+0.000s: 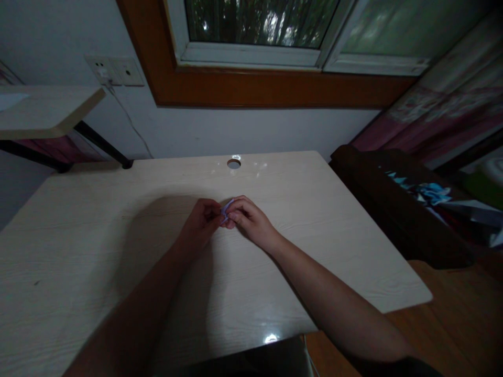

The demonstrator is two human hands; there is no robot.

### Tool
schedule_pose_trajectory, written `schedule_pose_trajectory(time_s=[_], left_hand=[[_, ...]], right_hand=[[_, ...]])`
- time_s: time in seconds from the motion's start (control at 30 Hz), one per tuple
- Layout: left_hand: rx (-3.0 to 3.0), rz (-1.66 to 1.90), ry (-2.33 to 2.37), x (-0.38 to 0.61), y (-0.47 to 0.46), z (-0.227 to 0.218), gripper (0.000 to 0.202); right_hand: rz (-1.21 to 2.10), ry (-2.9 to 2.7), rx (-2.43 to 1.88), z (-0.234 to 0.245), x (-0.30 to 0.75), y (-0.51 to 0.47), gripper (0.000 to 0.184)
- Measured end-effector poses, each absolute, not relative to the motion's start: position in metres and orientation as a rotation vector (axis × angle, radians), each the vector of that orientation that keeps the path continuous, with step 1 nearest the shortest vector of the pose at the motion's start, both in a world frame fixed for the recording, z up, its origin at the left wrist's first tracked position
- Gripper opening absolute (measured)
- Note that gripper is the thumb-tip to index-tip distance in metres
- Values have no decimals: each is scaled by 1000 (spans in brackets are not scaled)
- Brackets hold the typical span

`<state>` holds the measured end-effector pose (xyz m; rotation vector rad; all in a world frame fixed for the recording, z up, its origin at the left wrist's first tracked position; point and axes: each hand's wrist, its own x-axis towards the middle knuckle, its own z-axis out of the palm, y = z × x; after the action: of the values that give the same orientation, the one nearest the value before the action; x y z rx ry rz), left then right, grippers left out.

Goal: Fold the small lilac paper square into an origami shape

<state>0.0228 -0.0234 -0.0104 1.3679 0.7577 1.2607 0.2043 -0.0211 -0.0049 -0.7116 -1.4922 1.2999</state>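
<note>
A small, thin purple piece [225, 210], perhaps folded paper, is pinched between my two hands above the middle of the desk. My left hand [200, 222] closes its fingertips on the left edge of the piece. From the other side, my right hand [251, 220] grips it between thumb and fingers. The fingers cover much of the piece, so its full shape is hidden. Both hands are close together, with the fingertips nearly meeting.
The pale wood-grain desk [306, 209] has a round cable hole [233, 164] near its back edge. At the left stands a raised shelf [51, 112] on black legs. A cord [129, 118] hangs from the wall socket [116, 70]. Beyond the right edge is a dark brown piece of furniture [377, 209].
</note>
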Motion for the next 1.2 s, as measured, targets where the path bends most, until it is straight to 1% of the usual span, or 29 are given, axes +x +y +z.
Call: schedule_pose_trajectory(time_s=[0.17, 0.33, 0.5, 0.7, 0.9, 1.0, 1.2], left_hand=[[1375, 1218, 786, 21, -23, -16, 33], [1432, 1198, 862, 20, -23, -17, 32], [1400, 1190, 907, 21, -24, -17, 34], [1371, 1198, 881, 21, -26, -13, 35], [1346, 1198, 901, 22, -25, -7, 41], [1338, 1209, 918, 23, -24, -7, 43], [1344, 1204, 901, 23, -23, -9, 41]], right_hand=[[1361, -1539, -697, -10, 205, -19, 23], [1246, -1599, -743, -6, 205, -21, 25], [1149, -1614, -769, 3, 203, -26, 23], [1140, -1634, -763, 6, 203, -25, 23], [1114, -1653, -787, 8, 204, -25, 27], [1113, -1658, -788, 7, 204, -24, 26], [1081, -1613, -784, 4, 203, -24, 20]])
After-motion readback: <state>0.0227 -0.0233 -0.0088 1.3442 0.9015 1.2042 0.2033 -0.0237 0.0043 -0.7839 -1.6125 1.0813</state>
